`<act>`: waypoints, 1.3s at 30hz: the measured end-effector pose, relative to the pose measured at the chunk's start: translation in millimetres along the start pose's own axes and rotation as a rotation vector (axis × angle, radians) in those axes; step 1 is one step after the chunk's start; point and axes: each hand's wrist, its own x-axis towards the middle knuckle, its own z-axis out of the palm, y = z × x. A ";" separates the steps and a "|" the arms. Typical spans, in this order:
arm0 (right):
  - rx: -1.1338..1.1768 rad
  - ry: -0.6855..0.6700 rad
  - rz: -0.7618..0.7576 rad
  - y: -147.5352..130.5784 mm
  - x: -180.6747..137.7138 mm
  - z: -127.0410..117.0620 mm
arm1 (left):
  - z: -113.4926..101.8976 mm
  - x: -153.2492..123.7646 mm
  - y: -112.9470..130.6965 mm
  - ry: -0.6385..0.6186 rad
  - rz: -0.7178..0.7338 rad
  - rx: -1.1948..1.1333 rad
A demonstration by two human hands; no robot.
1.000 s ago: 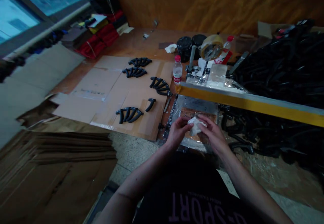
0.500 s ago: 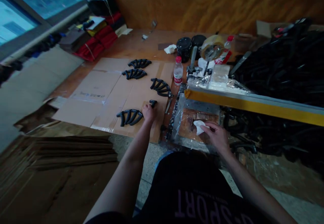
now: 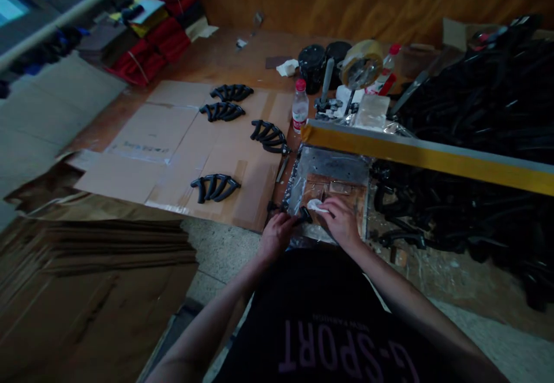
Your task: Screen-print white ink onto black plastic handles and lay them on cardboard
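My left hand [image 3: 276,236] is closed around a short black curved piece [image 3: 305,215], whose end sticks out toward the right. Between the fingertips of my right hand [image 3: 343,222] is a crumpled white cloth or tissue [image 3: 317,205], close beside that piece. Both hands are over the near edge of a plastic-covered metal plate [image 3: 333,161] with a stained brown pad [image 3: 357,190] on it. To the left, a fanned row of black curved pieces [image 3: 216,187] lies on flat cardboard [image 3: 182,166]. More such rows, including one near the bottle [image 3: 269,135], lie farther back.
A yellow-edged bar [image 3: 424,153] crosses above the plate. Behind it stand a water bottle [image 3: 300,106], black tubs [image 3: 311,63] and a tape roll [image 3: 362,63]. Heaped black pieces [image 3: 476,112] fill the right side. Stacked cardboard [image 3: 108,256] is at lower left.
My left hand has come from the cardboard rightward and toward my body, bringing the black piece. My right hand has shifted left with the white cloth, so the hands are now close together.
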 end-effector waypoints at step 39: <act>-0.133 -0.323 -0.002 13.1 39.0 38.6 | 0.1 4.0 3.6 -0.058 0.033 0.116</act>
